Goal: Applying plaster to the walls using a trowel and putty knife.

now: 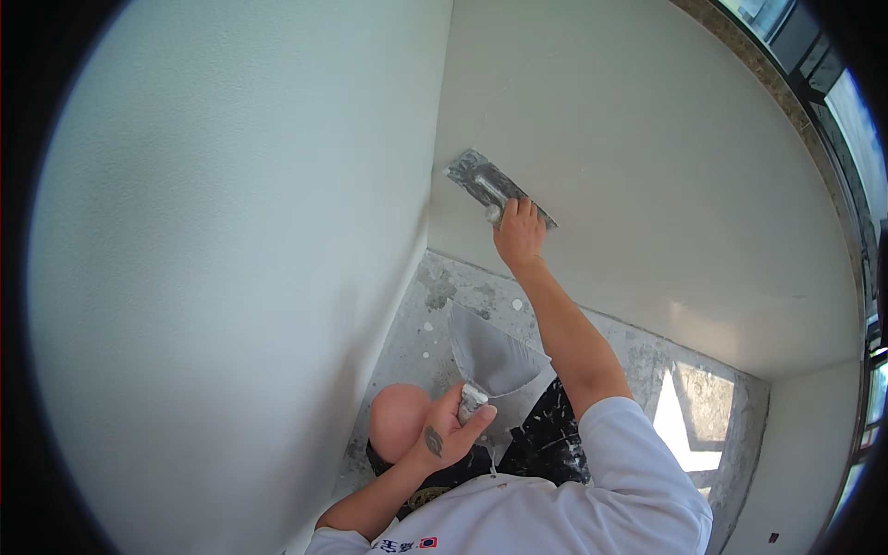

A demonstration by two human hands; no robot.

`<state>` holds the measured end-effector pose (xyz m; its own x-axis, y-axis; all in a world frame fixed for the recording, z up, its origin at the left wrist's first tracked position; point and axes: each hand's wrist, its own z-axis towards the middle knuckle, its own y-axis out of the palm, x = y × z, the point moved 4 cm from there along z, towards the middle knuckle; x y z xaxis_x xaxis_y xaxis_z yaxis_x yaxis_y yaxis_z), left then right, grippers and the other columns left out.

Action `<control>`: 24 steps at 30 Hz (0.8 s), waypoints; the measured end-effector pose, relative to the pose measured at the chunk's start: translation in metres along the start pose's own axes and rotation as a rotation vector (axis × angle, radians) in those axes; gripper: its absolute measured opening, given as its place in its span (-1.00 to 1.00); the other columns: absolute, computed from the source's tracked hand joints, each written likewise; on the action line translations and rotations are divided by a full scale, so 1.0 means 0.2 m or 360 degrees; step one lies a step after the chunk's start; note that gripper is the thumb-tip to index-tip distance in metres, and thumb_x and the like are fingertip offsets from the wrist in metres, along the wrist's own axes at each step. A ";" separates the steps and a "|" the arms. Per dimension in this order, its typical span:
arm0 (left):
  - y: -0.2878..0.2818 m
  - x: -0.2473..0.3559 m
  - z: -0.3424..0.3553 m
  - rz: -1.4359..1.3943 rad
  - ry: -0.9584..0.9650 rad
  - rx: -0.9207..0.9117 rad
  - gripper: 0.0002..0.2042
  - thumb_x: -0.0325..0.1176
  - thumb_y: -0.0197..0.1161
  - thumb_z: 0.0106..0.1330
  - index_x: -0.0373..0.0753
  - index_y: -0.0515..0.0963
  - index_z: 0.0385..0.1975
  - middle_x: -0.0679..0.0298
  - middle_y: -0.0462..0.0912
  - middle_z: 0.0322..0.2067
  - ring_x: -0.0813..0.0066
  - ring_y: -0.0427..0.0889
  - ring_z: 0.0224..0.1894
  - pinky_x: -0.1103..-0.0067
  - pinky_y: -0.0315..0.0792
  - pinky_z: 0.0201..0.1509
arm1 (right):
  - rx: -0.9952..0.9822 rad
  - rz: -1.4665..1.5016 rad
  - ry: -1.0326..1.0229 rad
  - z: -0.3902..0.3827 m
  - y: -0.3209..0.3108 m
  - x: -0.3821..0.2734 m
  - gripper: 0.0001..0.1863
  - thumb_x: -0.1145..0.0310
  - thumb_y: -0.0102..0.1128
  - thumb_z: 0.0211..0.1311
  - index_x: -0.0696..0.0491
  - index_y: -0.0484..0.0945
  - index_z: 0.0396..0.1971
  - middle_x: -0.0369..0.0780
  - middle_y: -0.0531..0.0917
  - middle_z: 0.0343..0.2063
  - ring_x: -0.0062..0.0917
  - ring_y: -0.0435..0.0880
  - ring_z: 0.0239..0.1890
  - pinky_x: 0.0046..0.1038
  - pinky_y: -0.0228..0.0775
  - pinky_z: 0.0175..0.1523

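Note:
My right hand [521, 231] reaches forward and grips the handle of a plastering trowel [476, 178]. The trowel's long rectangular blade is smeared with grey-white material and lies against the right-hand wall [629, 166], near the corner. Close to my body, my left hand [451, 433] is closed around the whitened handle of a wide putty knife [495, 351]. Its fan-shaped metal blade points forward over the floor, with a pale rim along its edges. Whether putty lies on that blade, I cannot tell.
A pale left wall [231, 231] meets the right-hand wall at a corner ahead. The concrete floor [435, 287] has white splatters and a sunlit patch [689, 416]. Windows with dark frames and a stone sill [768, 74] run along the right. My bare knee [398, 421] is close to the left wall.

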<state>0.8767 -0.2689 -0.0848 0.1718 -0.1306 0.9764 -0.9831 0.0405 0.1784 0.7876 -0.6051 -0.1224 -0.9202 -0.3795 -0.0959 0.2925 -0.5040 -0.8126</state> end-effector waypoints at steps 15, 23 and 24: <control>-0.27 0.26 0.13 -0.0432 -0.0002 -0.0142 -0.72 -0.23 0.05 0.49 -0.36 0.52 -0.12 0.27 0.59 -0.36 0.63 0.54 -0.48 0.65 0.41 -0.44 | -0.0325 0.2558 0.0731 -0.29 -0.75 0.46 -0.77 0.35 0.28 0.25 0.15 0.55 -0.18 -0.29 0.67 -0.31 -0.51 0.67 -0.25 -0.43 0.49 -0.28; -0.24 0.17 0.29 -0.0524 -0.0248 -0.0588 -0.70 -0.20 0.13 0.45 -0.36 0.59 -0.17 0.27 0.61 -0.44 0.65 0.49 -0.59 0.66 0.38 -0.53 | 0.0050 0.3200 0.0064 -0.31 -1.06 0.40 -0.42 0.23 0.24 0.26 0.12 0.34 0.23 -0.17 0.53 0.12 -0.32 0.55 0.13 -0.24 0.50 0.15; -0.22 0.17 0.29 -0.0501 -0.0282 -0.0654 -0.71 -0.20 0.13 0.45 -0.35 0.60 -0.18 0.27 0.61 -0.45 0.65 0.49 -0.60 0.67 0.38 -0.53 | 0.0043 0.3237 -0.0199 -0.31 -1.11 0.36 -0.39 0.19 0.25 0.27 0.09 0.33 0.26 -0.17 0.52 0.14 -0.31 0.53 0.16 -0.22 0.49 0.17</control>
<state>0.9231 -0.3334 -0.0665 0.4057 -0.3625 0.8390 -0.7742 0.3517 0.5263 0.6397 -0.4726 0.0147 0.6937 -0.3352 -0.6376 0.6710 0.6226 0.4028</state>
